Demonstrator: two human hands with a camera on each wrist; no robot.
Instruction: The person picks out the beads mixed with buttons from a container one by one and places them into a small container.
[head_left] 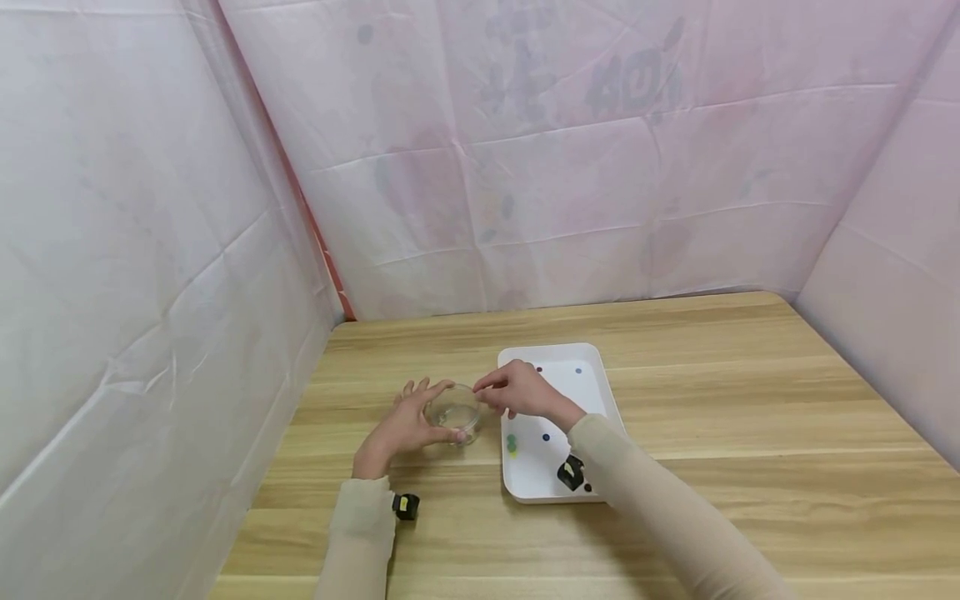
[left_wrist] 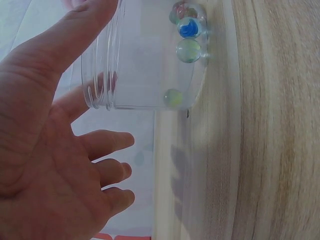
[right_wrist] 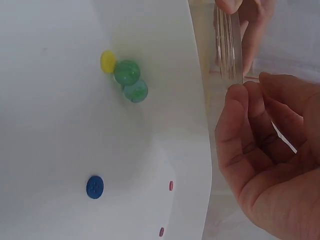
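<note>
A small clear glass jar stands on the wooden table, just left of a white tray. My left hand holds the jar, thumb on the near side and fingers round the far side. The left wrist view shows the thumb against the jar's wall and several glass marbles inside. My right hand hovers at the jar's rim, fingers curled and bunched with the thumb. Nothing shows between them.
In the tray lie two green marbles, a yellow button, a blue button and small red beads. Pink sheet walls close in the left, back and right sides of the table.
</note>
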